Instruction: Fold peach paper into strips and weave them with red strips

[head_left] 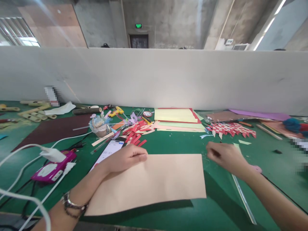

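Note:
A long beige sheet of paper (166,179) lies in front of me, its near edge lifted a little off the green table. At its upper edge my left hand (131,157) is closed, thumb and fingers pinching the paper. My right hand (223,155) is apart from the sheet, to its right, with the fingers curled in. Whatever those fingers may hold is hidden. Under the right arm lies a clear, glossy strip (244,199), perhaps a ruler or glue stick. A phone (112,149) showing a timer is partly behind my left hand.
Red and cream paper strips (136,133) are heaped beyond the phone. Stacked coloured sheets (176,115) lie at the back, beside a red-and-white woven paper piece (232,129). A purple power strip (55,166) with white cables is at left. A grey partition (154,77) bounds the table (180,144).

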`<action>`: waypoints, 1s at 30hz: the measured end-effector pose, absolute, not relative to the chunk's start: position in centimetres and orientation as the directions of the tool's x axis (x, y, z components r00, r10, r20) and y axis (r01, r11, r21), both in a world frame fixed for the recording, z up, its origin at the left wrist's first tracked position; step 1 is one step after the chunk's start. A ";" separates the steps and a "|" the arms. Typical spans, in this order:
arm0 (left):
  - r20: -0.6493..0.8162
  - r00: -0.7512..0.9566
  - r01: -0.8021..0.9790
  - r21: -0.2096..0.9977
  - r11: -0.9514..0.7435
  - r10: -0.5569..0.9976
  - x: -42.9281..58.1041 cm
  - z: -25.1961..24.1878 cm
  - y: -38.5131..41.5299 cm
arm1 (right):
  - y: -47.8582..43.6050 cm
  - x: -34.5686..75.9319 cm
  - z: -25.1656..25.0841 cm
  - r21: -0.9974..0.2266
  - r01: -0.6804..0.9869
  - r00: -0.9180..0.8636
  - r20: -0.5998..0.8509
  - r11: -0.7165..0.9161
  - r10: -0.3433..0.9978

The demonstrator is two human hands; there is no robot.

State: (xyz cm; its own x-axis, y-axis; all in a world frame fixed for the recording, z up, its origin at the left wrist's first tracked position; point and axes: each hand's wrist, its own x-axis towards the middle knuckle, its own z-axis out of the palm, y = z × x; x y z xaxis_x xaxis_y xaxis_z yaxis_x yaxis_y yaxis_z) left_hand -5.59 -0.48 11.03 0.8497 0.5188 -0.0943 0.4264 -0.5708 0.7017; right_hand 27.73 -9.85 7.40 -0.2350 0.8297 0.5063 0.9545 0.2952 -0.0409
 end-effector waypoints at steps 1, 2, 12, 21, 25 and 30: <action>-0.104 0.843 0.444 0.690 -0.572 0.528 -5.7 11.1 -0.4 | -10.0 27.9 7.9 -0.079 0.968 -0.165 0.519 0.239 0.839; -0.111 0.841 0.454 0.676 -0.580 0.529 -5.6 11.1 -0.4 | -10.2 27.8 8.5 -0.131 0.971 -0.100 0.534 0.198 0.840; 0.000 0.913 0.349 0.519 -0.781 0.408 -3.4 11.8 -0.8 | -10.6 19.9 10.6 -0.014 0.865 -0.489 0.195 0.501 0.850; 0.519 0.851 0.251 -0.269 -0.930 0.079 0.5 9.7 -3.2 | -9.7 18.3 10.6 -0.341 0.833 -0.421 0.121 0.436 0.899; 0.600 0.800 0.246 -0.290 -0.925 0.024 0.8 9.4 -3.2 | -9.6 18.4 10.9 -0.581 0.711 -0.424 0.097 0.397 0.900; 0.573 0.818 0.268 -0.307 -0.913 0.047 -0.8 9.5 -2.0 | -9.8 20.2 11.5 -0.661 0.682 -0.395 0.028 0.313 0.918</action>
